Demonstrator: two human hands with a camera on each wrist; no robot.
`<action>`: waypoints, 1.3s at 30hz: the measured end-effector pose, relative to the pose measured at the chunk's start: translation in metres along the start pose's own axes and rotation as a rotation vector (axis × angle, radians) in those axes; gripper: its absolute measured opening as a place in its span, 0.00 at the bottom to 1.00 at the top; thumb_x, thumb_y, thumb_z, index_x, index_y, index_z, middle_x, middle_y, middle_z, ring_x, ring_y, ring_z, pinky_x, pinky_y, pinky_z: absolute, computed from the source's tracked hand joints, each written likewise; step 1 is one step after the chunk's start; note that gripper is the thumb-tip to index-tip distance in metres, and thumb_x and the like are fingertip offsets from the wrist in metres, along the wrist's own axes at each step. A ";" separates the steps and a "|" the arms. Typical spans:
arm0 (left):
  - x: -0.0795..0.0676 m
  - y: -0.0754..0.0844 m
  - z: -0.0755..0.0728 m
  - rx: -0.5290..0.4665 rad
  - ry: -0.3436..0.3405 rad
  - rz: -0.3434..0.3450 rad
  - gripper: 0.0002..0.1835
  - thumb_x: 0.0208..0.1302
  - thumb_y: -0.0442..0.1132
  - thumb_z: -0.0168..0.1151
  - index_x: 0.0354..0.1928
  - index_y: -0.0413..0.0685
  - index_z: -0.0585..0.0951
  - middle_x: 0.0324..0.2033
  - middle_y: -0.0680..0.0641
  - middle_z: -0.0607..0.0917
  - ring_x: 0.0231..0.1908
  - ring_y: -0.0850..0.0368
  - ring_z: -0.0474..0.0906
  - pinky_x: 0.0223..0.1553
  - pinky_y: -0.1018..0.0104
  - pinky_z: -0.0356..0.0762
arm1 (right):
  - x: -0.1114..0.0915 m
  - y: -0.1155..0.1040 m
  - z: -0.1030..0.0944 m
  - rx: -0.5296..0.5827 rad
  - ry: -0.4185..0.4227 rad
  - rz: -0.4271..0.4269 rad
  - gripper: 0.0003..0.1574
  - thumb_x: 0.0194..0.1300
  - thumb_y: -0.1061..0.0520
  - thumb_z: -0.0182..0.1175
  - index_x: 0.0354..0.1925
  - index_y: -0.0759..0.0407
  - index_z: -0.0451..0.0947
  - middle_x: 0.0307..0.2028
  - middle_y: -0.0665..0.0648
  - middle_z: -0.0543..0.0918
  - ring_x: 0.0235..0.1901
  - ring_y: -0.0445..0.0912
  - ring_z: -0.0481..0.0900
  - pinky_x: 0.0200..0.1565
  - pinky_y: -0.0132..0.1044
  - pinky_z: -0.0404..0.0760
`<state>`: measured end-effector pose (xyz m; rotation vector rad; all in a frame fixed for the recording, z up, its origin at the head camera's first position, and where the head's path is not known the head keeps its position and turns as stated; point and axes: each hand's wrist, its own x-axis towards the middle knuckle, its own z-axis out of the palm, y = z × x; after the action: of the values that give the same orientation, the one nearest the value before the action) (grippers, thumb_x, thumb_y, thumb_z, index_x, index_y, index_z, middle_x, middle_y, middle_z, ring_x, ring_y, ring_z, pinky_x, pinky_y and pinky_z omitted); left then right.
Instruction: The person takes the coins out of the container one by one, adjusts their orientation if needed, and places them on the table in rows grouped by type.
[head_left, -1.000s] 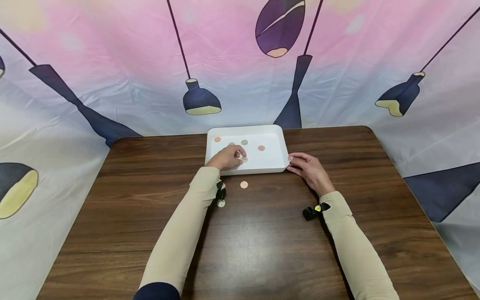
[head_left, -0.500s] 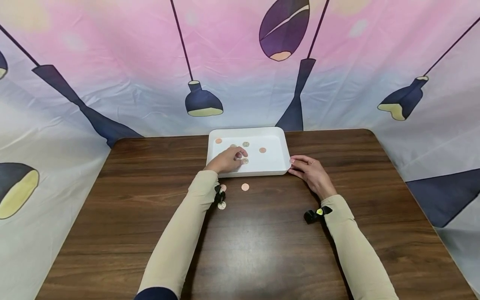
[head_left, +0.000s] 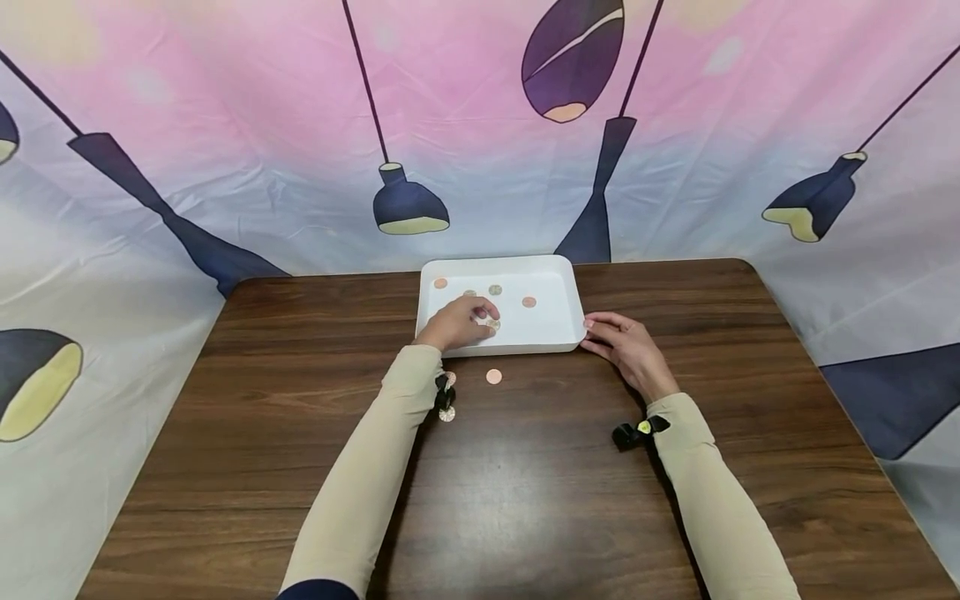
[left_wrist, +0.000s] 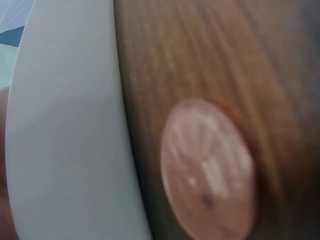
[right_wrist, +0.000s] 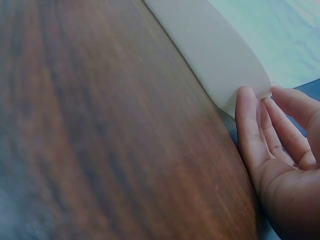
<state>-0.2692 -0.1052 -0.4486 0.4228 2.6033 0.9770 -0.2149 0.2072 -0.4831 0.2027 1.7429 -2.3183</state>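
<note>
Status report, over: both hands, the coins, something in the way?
Left hand at a coin in white tray, grip unclear. Right hand touching tray's near right corner. Black wrist strap partly hides one table coin.

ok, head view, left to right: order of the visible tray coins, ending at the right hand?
Copper coin, partly hidden silvery coin, fully visible silvery coin, second copper coin, right hand. Skipped for overlap: coin at left fingertips.

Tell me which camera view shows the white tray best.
The head view: it takes in most of the white tray, inside and rim, with the left hand covering part. The left wrist view has only a stretch of outer wall, up close; the right wrist view, one side and a corner, touched by the right hand.
</note>
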 end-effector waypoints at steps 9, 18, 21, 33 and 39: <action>0.002 0.002 0.004 0.050 0.025 -0.024 0.10 0.69 0.36 0.71 0.47 0.51 0.80 0.49 0.48 0.78 0.46 0.51 0.74 0.53 0.52 0.72 | -0.001 -0.002 -0.002 0.008 -0.018 0.007 0.17 0.76 0.63 0.64 0.60 0.68 0.79 0.46 0.54 0.85 0.45 0.43 0.86 0.54 0.35 0.86; -0.005 0.001 0.007 0.042 0.088 0.002 0.15 0.69 0.37 0.71 0.55 0.51 0.81 0.41 0.48 0.79 0.38 0.53 0.73 0.44 0.58 0.72 | -0.002 -0.002 -0.001 -0.001 0.004 0.026 0.15 0.76 0.62 0.64 0.58 0.66 0.80 0.46 0.54 0.86 0.44 0.44 0.87 0.53 0.36 0.86; -0.006 0.001 0.006 0.050 0.087 0.028 0.13 0.69 0.36 0.70 0.54 0.47 0.83 0.39 0.48 0.79 0.37 0.53 0.73 0.42 0.59 0.73 | -0.002 -0.001 0.000 0.004 -0.003 0.023 0.15 0.76 0.62 0.64 0.57 0.65 0.80 0.45 0.54 0.86 0.44 0.44 0.87 0.53 0.36 0.86; -0.010 -0.005 -0.006 0.092 0.006 0.163 0.12 0.70 0.35 0.68 0.53 0.44 0.85 0.36 0.47 0.83 0.35 0.55 0.76 0.43 0.61 0.76 | -0.002 -0.002 0.001 -0.007 -0.012 -0.001 0.15 0.77 0.62 0.63 0.58 0.66 0.80 0.47 0.54 0.84 0.46 0.43 0.87 0.54 0.37 0.86; -0.009 -0.010 -0.010 0.039 -0.041 0.186 0.16 0.67 0.29 0.68 0.56 0.41 0.85 0.40 0.44 0.83 0.40 0.53 0.77 0.43 0.64 0.77 | -0.001 -0.002 0.000 0.004 -0.007 0.013 0.15 0.76 0.62 0.64 0.58 0.66 0.80 0.46 0.53 0.85 0.44 0.43 0.87 0.53 0.35 0.86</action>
<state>-0.2669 -0.1214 -0.4464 0.6977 2.5855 0.9649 -0.2147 0.2080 -0.4815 0.2054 1.7290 -2.3108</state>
